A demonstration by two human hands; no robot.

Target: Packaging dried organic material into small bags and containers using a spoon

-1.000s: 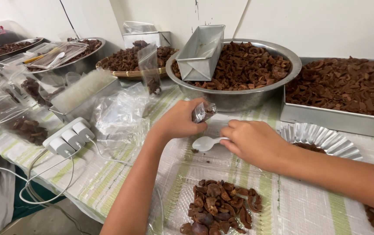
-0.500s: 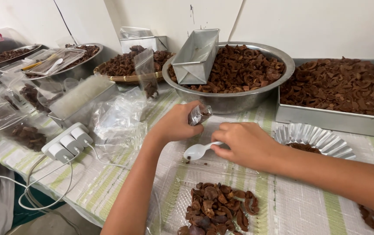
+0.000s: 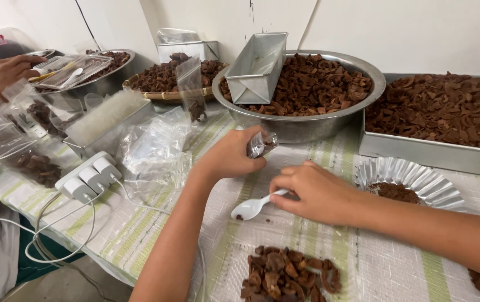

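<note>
My left hand holds a small clear plastic bag with dark brown dried pieces inside, lifted just above the striped table mat. My right hand grips the handle of a white plastic spoon, whose bowl points left and rests low over the mat. A loose heap of brown dried pieces lies on the mat in front of me, below both hands. A couple of crumbs lie near the spoon.
Behind my hands stands a large metal bowl of dried pieces with a metal loaf tin in it. A metal tray and a fluted foil cup are at right. Plastic bags, a white power strip and another person's hand are at left.
My left hand has turned the small bag a little. My right hand has lowered the spoon toward the mat. The view has shifted slightly.
</note>
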